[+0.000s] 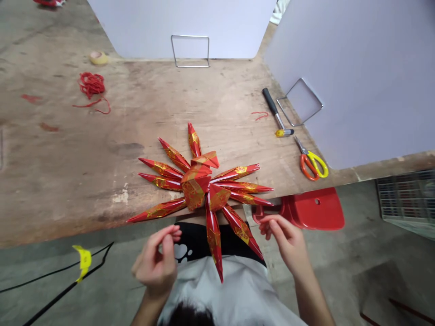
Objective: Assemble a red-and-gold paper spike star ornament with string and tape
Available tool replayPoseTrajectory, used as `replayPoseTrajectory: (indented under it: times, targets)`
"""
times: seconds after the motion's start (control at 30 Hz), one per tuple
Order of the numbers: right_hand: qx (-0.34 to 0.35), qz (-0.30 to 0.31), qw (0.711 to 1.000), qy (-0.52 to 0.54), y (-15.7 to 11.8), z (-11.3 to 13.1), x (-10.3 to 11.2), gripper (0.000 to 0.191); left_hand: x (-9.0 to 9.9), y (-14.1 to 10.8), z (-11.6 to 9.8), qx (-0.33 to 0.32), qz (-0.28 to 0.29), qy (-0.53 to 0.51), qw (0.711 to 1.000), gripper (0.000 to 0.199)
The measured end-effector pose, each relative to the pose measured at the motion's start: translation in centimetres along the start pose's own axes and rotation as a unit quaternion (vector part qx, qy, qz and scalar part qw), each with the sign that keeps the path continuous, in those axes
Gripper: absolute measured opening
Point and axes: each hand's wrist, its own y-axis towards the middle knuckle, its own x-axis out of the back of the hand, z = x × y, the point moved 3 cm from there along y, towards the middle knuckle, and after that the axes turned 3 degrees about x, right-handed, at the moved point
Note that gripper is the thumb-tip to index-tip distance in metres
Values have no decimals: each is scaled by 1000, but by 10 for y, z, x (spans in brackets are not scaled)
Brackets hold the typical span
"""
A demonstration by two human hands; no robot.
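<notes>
A spiky ornament (196, 188) of folded red and gold shiny paper lies at the table's front edge. Its pointed arms fan out on both sides, and two or so hang past the edge over my lap. My left hand (156, 260) is raised in front of the edge, left of the ornament, with thumb and fingers curled together. On the other side my right hand (283, 240) is closed in a similar way, near the ornament's lower right points. Neither hand visibly touches the ornament. Anything thin inside the fingers is too small to make out.
Red cord (91, 84) and a tape roll (98, 57) lie at left. To the right are a hammer (277, 113), scissors (312, 163) and a cord scrap (260, 114). White panels (190, 27) stand behind. A red stool (316, 208) is below the edge.
</notes>
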Motion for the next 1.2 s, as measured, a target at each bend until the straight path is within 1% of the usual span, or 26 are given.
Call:
replayPoseTrajectory:
  times: [0.07, 0.1, 0.17, 0.23, 0.27, 0.33, 0.43, 0.5, 0.6, 0.7, 0.8, 0.9, 0.97, 1.03, 1.07, 1.1, 1.13, 1.17, 1.2]
  targets:
    - [3, 41, 997, -62, -8, 0, -5, 22, 9, 19, 7, -56, -20, 71, 996, 14]
    - [17, 58, 994, -86, -9, 3, -11, 20, 12, 30, 8, -93, -16, 110, 989, 15]
    - [60, 86, 987, -120, -4, 13, -25, 18, 10, 53, 8, -146, 40, 154, 976, 15]
    - [106, 107, 977, -147, 6, 25, -39, 20, 3, 76, 8, -173, 120, 175, 962, 17]
    - [127, 118, 971, -165, 13, 30, -46, 21, -2, 87, 9, -181, 161, 187, 952, 17]
    - [160, 128, 956, -211, 25, 37, -55, 23, -10, 106, 12, -216, 219, 214, 927, 18]
    - [196, 135, 932, -274, 39, 40, -60, 28, -14, 129, 22, -249, 251, 254, 900, 19]
    - [215, 141, 919, -301, 45, 40, -61, 27, -14, 138, 30, -260, 263, 273, 888, 21]
    - [245, 135, 903, -326, 54, 40, -60, 20, -14, 144, 39, -271, 277, 297, 873, 27]
    - [282, 118, 883, -358, 66, 41, -59, 19, -15, 146, 42, -270, 311, 309, 857, 31]
    - [318, 111, 863, -377, 77, 42, -61, 20, -13, 149, 44, -267, 347, 298, 848, 33]
    - [335, 117, 863, -360, 84, 44, -67, 19, -7, 157, 47, -264, 343, 314, 845, 35]
    - [336, 114, 877, -325, 85, 49, -69, 19, -1, 163, 50, -261, 317, 352, 841, 35]
    - [330, 110, 895, -278, 85, 56, -65, 19, 4, 168, 50, -252, 279, 397, 837, 32]
    - [322, 104, 906, -254, 85, 59, -59, 19, 8, 168, 47, -246, 258, 412, 839, 31]
    - [309, 91, 918, -233, 84, 61, -50, 19, 11, 166, 42, -239, 238, 413, 846, 30]
    - [289, 67, 930, -217, 84, 62, -36, 19, 15, 162, 35, -229, 212, 399, 862, 30]
    - [260, 29, 943, -204, 82, 60, -19, 20, 20, 154, 25, -213, 186, 370, 885, 30]
    - [223, -22, 955, -197, 80, 54, 1, 20, 25, 145, 14, -195, 163, 318, 913, 29]
